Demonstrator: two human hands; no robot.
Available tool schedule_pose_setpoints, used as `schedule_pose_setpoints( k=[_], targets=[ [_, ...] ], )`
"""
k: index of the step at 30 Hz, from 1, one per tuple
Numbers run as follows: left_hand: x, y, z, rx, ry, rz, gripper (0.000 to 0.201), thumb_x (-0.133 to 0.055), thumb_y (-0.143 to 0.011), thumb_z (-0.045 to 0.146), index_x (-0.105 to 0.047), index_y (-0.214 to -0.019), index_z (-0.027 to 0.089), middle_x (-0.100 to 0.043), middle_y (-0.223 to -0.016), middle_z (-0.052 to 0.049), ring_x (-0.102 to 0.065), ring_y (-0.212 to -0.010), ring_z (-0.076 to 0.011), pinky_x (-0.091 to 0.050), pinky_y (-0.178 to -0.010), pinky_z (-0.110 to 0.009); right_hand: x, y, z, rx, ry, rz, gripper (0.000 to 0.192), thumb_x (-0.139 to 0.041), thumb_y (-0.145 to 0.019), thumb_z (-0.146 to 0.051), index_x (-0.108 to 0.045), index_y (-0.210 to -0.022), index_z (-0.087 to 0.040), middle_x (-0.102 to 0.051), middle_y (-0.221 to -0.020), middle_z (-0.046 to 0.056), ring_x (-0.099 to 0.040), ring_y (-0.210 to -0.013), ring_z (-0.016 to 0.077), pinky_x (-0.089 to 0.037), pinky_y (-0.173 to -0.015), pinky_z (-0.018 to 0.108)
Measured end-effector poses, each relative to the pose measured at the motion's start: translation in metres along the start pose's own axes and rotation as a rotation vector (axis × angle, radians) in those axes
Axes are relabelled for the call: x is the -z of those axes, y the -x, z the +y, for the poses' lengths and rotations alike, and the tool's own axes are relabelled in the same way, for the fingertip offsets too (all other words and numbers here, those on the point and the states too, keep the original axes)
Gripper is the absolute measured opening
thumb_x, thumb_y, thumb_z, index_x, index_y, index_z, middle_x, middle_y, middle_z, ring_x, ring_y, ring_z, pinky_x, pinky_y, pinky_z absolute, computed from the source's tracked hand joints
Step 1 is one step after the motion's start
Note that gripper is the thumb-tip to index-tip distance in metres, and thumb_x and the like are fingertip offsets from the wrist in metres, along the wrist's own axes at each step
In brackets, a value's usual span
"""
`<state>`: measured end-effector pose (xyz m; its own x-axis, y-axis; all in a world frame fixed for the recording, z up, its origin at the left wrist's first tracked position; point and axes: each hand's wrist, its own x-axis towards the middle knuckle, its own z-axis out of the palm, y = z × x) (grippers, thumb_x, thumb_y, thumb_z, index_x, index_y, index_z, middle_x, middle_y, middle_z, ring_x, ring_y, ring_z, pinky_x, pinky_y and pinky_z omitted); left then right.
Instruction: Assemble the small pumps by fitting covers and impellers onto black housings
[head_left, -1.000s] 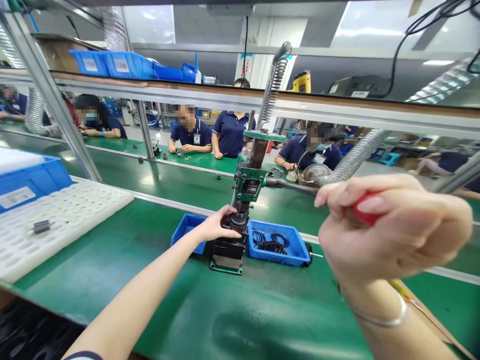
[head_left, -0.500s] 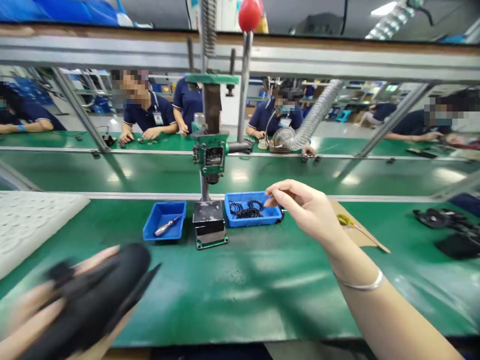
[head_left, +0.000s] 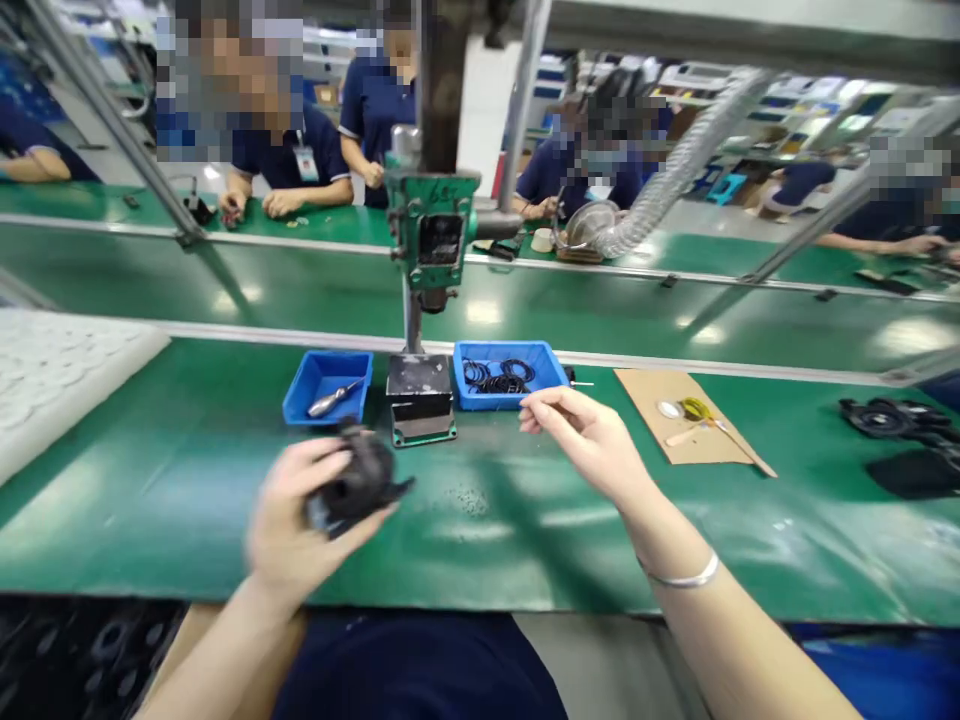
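My left hand (head_left: 289, 525) is wrapped round a black plastic part (head_left: 358, 482), rounded with a thin flap sticking out to the right. Motion blurs its details. The part is held over the green bench, in front of the press base (head_left: 420, 385). My right hand (head_left: 589, 440) has its thumb and fingertips pinched together at the front right corner of a blue tray (head_left: 491, 404). Whatever may be between those fingertips is too small to make out. Thin black rings (head_left: 501, 382) lie heaped in the tray.
A green hand press (head_left: 435, 235) rises mid-bench. Left of it sits a small blue bin (head_left: 296, 405) with a screwdriver (head_left: 334, 398). Cardboard (head_left: 652, 400) bearing yellow tape (head_left: 696, 408) lies right, beyond it black parts (head_left: 892, 420). White foam (head_left: 67, 370) is far left. Co-workers sit opposite.
My left hand has brought the black part from the lower left toward the press base. The right hand stays near the ring tray, slightly lower against it. The view has tilted downward.
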<state>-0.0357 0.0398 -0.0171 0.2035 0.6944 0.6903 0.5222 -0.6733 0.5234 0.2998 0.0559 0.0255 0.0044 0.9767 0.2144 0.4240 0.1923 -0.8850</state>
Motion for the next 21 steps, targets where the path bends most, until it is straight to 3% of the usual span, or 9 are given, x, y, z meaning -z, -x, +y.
schedule_pose_setpoints(
  k=[3, 6, 8, 12, 21],
  targets=[
    [-0.064, 0.023, -0.004, 0.093, 0.185, -0.143, 0.051, -0.082, -0.078, 0.028, -0.056, -0.121, 0.023, -0.065, -0.115, -0.008, -0.067, -0.108, -0.0224, -0.059, -0.09, -0.036, -0.042, 0.023, 0.014, 0.018, -0.004, -0.154, 0.039, -0.061, -0.094, -0.042, -0.058, -0.127, -0.02, -0.069, -0.122, 0.011, -0.069, -0.111, 0.0215, -0.055, -0.101, 0.04],
    [-0.091, 0.037, -0.007, 0.155, 0.271, -0.257, 0.053, -0.08, -0.08, 0.029, -0.053, -0.125, 0.023, -0.063, -0.121, -0.012, -0.065, -0.115, -0.025, -0.057, -0.096, -0.041, -0.08, 0.046, 0.023, 0.038, 0.057, -0.302, 0.069, -0.066, -0.091, -0.045, -0.038, -0.149, -0.021, -0.05, -0.151, 0.014, -0.052, -0.138, 0.0259, -0.043, -0.117, 0.047],
    [-0.087, 0.036, -0.011, 0.132, 0.309, -0.327, 0.054, -0.079, -0.08, 0.029, -0.053, -0.127, 0.022, -0.06, -0.128, -0.014, -0.062, -0.121, -0.0267, -0.055, -0.101, -0.045, -0.097, 0.054, 0.027, 0.032, 0.083, -0.312, 0.076, -0.065, -0.09, -0.047, -0.032, -0.153, -0.021, -0.044, -0.156, 0.015, -0.046, -0.143, 0.0276, -0.039, -0.12, 0.049],
    [-0.07, 0.025, -0.019, 0.083, 0.403, -0.426, 0.06, -0.081, -0.079, 0.03, -0.054, -0.131, 0.021, -0.062, -0.131, -0.016, -0.06, -0.127, -0.0278, -0.052, -0.106, -0.047, -0.114, 0.054, 0.033, 0.006, 0.069, -0.253, 0.069, -0.058, -0.095, -0.047, -0.035, -0.154, -0.023, -0.049, -0.153, 0.014, -0.049, -0.142, 0.0274, -0.041, -0.12, 0.049],
    [-0.071, 0.024, -0.025, 0.113, 0.492, -0.404, 0.057, -0.083, -0.076, 0.027, -0.062, -0.128, 0.022, -0.069, -0.125, -0.012, -0.064, -0.122, -0.0254, -0.055, -0.105, -0.041, -0.116, 0.055, 0.044, 0.033, -0.053, -0.299, 0.073, -0.061, -0.095, -0.038, -0.025, -0.159, -0.033, -0.043, -0.159, 0.007, -0.046, -0.145, 0.0241, -0.044, -0.119, 0.044]
  ],
)
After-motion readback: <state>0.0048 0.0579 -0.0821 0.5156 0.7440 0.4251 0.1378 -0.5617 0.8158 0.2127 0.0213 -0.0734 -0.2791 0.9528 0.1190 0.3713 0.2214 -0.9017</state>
